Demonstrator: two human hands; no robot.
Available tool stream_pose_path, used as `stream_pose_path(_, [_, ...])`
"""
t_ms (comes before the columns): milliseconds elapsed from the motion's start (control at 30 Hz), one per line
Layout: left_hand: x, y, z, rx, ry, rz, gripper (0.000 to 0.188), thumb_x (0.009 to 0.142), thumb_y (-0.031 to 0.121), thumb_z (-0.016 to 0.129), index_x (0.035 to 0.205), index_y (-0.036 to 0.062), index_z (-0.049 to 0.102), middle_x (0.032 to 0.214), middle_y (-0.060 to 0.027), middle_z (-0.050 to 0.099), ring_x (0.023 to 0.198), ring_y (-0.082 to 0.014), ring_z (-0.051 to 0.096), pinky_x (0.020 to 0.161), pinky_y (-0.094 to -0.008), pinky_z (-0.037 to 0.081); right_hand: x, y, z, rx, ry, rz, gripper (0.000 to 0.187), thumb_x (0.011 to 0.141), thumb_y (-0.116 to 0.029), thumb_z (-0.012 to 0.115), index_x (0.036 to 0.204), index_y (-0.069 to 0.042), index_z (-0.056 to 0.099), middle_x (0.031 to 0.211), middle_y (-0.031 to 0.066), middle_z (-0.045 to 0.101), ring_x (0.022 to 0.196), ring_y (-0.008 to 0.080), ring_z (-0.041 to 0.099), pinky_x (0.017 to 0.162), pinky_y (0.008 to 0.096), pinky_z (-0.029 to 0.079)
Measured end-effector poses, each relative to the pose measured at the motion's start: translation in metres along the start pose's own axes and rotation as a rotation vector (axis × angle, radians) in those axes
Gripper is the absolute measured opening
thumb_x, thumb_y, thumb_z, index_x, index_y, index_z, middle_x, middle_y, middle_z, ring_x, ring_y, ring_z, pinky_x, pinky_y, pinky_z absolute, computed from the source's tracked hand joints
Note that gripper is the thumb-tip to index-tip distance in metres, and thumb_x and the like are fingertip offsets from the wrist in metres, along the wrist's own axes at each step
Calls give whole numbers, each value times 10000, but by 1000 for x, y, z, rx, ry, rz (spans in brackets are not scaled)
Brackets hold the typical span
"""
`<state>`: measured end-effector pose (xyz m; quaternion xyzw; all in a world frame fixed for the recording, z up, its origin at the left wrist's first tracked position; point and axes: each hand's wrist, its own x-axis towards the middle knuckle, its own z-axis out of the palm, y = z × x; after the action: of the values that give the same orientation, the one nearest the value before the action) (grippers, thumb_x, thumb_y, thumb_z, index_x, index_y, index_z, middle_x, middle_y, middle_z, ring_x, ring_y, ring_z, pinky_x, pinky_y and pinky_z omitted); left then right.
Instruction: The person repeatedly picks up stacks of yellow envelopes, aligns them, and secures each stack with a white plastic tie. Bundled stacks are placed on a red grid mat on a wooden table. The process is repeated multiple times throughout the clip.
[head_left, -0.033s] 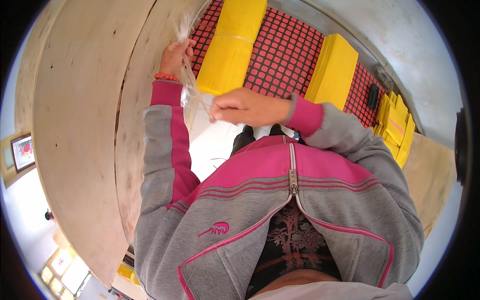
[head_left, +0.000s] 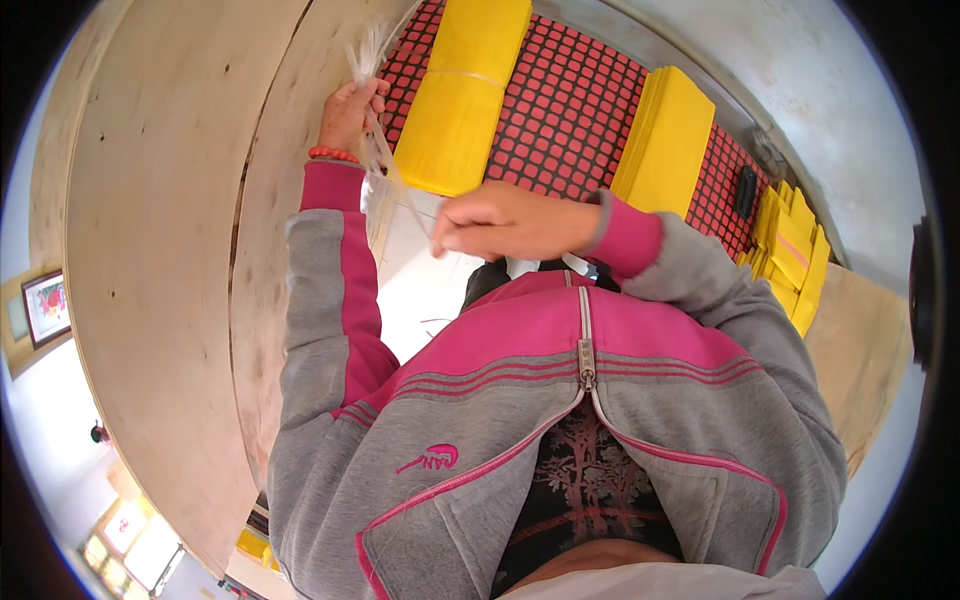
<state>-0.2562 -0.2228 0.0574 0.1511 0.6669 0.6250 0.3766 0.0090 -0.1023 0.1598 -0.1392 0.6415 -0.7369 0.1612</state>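
Observation:
My left hand [head_left: 349,116], with red beads at its wrist, is closed around a bunch of thin see-through plastic strips [head_left: 368,52]. Loose ends fan out above the fist and others hang below it. One strip stretches taut down to my right hand [head_left: 515,222], whose fingers are pinched on its end. Just beyond both hands lies a long stack of folded yellow sheets [head_left: 458,115], with a pale band around its middle. The exact kind of sheet cannot be told.
A red-and-black patterned surface [head_left: 570,105] carries the stacks. A second yellow stack [head_left: 665,135] lies to the right, then a small black object [head_left: 745,190] and a pile of yellow bundles [head_left: 790,250]. A pale wooden board [head_left: 160,250] fills the left side.
My right hand has shifted slightly right and toward my body, drawing the strip with it. The left hand stays in place.

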Motion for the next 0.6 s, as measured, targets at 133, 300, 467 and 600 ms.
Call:
stream_pose_path(133, [31,-11,-6,212,85,44,208,937,253,560,959,69,654,661,42,561,529,-42,450,495,-190,353,-63,-46,-15,4,65,73,236,981,-165,480,1042,17,617,655,-19,465,573,44,411,511,219,338])
stream_pose_path(300, [78,-27,-9,574,161,38,331,879,355,615,1007,57,679,760,-86,668,618,-153,599,566,-313,460,-159,-76,-20,55,562,167,198,972,-143,481,975,9,608,599,-53,407,483,23,334,447,202,248])
stream_pose_path(467, [110,-24,4,1183,256,301,445,832,433,622,1061,56,679,1006,-229,659,980,-408,612,849,-477,473,-231,-84,-12,32,940,74,184,982,-158,443,966,-18,562,577,-76,358,470,8,276,440,186,208])
stream_pose_path(600, [122,-9,11,1388,-18,125,505,807,456,637,1047,14,678,1044,-239,649,996,-397,614,872,-463,476,-252,-93,-6,-3,1095,69,175,984,-163,431,965,-27,540,585,-83,348,481,-2,258,455,178,213])
